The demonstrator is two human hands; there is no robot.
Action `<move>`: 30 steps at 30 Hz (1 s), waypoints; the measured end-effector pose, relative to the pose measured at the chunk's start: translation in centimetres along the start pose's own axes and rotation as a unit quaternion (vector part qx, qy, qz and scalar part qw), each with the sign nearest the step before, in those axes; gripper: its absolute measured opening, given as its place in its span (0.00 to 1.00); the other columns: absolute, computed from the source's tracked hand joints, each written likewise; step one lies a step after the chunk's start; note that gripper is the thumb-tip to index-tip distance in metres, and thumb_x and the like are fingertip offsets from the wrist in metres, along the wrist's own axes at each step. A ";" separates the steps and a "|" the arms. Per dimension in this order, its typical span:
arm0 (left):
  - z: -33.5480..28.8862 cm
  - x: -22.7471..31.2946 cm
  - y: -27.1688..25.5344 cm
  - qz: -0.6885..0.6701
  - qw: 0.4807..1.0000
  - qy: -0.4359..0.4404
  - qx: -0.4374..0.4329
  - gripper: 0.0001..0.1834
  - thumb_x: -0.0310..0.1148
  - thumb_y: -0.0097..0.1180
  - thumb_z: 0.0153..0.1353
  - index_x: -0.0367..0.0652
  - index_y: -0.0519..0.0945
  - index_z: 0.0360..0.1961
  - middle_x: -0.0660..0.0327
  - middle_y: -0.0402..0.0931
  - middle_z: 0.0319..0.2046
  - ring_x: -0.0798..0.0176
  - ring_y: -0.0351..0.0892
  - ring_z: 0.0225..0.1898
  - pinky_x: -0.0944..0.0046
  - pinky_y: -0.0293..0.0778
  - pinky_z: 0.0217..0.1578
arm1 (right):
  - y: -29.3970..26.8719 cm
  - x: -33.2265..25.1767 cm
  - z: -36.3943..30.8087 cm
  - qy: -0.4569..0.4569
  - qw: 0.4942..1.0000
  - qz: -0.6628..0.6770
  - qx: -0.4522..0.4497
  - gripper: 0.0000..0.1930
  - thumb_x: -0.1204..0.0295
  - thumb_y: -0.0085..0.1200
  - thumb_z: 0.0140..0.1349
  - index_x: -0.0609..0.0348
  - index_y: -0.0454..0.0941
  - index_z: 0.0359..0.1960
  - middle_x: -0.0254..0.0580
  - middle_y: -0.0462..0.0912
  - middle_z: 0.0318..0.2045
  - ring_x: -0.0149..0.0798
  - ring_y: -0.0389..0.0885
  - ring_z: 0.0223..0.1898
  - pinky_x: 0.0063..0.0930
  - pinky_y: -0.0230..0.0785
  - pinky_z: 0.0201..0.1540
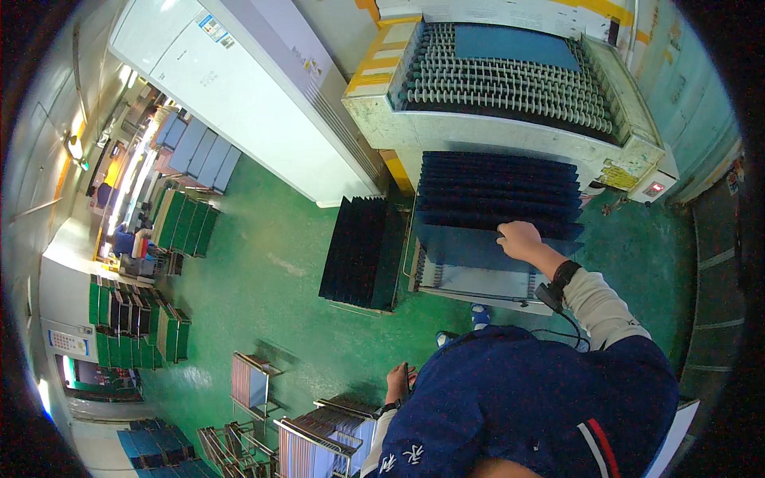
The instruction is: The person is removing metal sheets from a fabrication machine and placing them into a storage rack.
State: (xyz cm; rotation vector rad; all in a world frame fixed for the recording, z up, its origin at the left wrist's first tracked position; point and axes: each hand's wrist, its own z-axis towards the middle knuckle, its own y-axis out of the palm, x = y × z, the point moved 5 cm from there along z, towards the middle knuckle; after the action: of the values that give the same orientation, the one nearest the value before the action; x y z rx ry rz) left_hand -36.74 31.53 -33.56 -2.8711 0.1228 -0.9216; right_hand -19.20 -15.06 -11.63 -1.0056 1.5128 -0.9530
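My right hand (522, 240) is closed on the top edge of a dark blue sheet-like panel (470, 245), the nearest in a row. Behind it stand several more dark panels (498, 179), upright in a white slotted rack (478, 287). My left hand (397, 384) hangs low beside my body, close to a metal-framed rack (319, 434) of light panels. Its fingers are partly hidden, and I cannot make out whether they hold anything.
Beyond the panels is a roller conveyor machine (510, 88) with a flat blue panel (516, 46) on its rollers. A rack of black panels (356, 253) stands left of the white rack. Further left are a tall white cabinet (231, 88) and a small rack (251, 384) on the green floor.
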 end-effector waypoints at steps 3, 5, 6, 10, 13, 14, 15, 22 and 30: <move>-0.2 0.3 0.3 0.024 1.000 0.011 -0.002 0.18 0.34 0.48 0.58 0.27 0.69 0.42 0.47 0.76 0.34 0.57 0.78 0.23 0.64 0.76 0.22 | 0.1 0.1 0.0 0.002 1.000 -0.003 -0.001 0.11 0.65 0.53 0.50 0.60 0.77 0.30 0.53 0.78 0.27 0.53 0.77 0.33 0.45 0.68 0.36; -0.4 0.3 0.4 -0.016 1.000 -0.018 0.006 0.19 0.34 0.48 0.58 0.27 0.69 0.42 0.47 0.76 0.34 0.57 0.78 0.23 0.64 0.76 0.22 | 0.1 0.2 -0.1 0.006 1.000 -0.004 -0.003 0.11 0.65 0.53 0.50 0.60 0.77 0.30 0.53 0.78 0.27 0.53 0.77 0.33 0.45 0.68 0.36; -0.2 0.2 0.3 0.014 1.000 0.013 0.000 0.19 0.35 0.48 0.58 0.27 0.69 0.42 0.47 0.76 0.35 0.57 0.78 0.23 0.64 0.76 0.22 | 0.0 0.1 -0.1 0.007 1.000 -0.005 -0.005 0.12 0.65 0.53 0.50 0.60 0.77 0.31 0.53 0.78 0.27 0.52 0.77 0.33 0.44 0.68 0.36; 0.5 -0.6 0.0 -0.033 0.999 0.005 -0.013 0.19 0.35 0.48 0.58 0.27 0.69 0.42 0.47 0.76 0.35 0.57 0.78 0.23 0.64 0.76 0.22 | 0.1 0.1 0.0 0.008 1.000 0.000 -0.003 0.12 0.65 0.53 0.50 0.59 0.77 0.31 0.52 0.78 0.27 0.52 0.77 0.34 0.44 0.68 0.36; 0.4 -0.6 0.0 0.008 0.999 0.048 -0.015 0.19 0.35 0.48 0.58 0.27 0.69 0.42 0.47 0.76 0.35 0.57 0.78 0.23 0.64 0.76 0.22 | 0.1 0.0 0.0 0.002 1.000 -0.001 0.002 0.11 0.65 0.53 0.50 0.59 0.77 0.30 0.52 0.78 0.27 0.52 0.77 0.33 0.44 0.68 0.36; 0.4 -0.5 0.1 0.022 0.998 0.062 -0.016 0.19 0.35 0.48 0.58 0.27 0.69 0.43 0.47 0.76 0.35 0.57 0.78 0.23 0.64 0.76 0.23 | 0.0 0.0 0.0 0.002 1.000 -0.003 -0.001 0.11 0.65 0.53 0.50 0.59 0.77 0.30 0.52 0.78 0.27 0.52 0.77 0.33 0.44 0.68 0.36; 0.4 -0.6 0.2 -0.020 1.000 0.019 -0.005 0.19 0.35 0.48 0.58 0.27 0.69 0.43 0.46 0.76 0.35 0.56 0.78 0.23 0.64 0.76 0.23 | 0.0 0.0 0.0 0.003 1.000 -0.006 -0.005 0.11 0.65 0.53 0.50 0.59 0.77 0.30 0.52 0.78 0.26 0.52 0.77 0.33 0.44 0.68 0.35; 0.2 -0.9 0.1 0.011 0.999 0.050 -0.011 0.19 0.34 0.48 0.58 0.27 0.69 0.43 0.46 0.76 0.35 0.56 0.78 0.23 0.63 0.77 0.23 | 0.2 0.1 0.0 -0.006 1.000 -0.001 0.004 0.11 0.65 0.53 0.49 0.59 0.77 0.29 0.52 0.78 0.26 0.52 0.77 0.32 0.45 0.68 0.35; 0.0 -0.6 0.5 0.027 0.998 0.050 -0.010 0.19 0.34 0.48 0.58 0.27 0.69 0.43 0.46 0.76 0.36 0.57 0.78 0.24 0.64 0.77 0.24 | 0.4 0.3 0.0 -0.007 1.000 -0.007 -0.001 0.11 0.65 0.53 0.49 0.59 0.77 0.29 0.52 0.78 0.26 0.53 0.76 0.32 0.45 0.67 0.35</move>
State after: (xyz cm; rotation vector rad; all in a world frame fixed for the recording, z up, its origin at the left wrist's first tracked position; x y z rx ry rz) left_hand -37.24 31.15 -33.93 -2.8244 0.2182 -1.0610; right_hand -19.31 -15.19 -12.04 -1.0238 1.4982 -0.9527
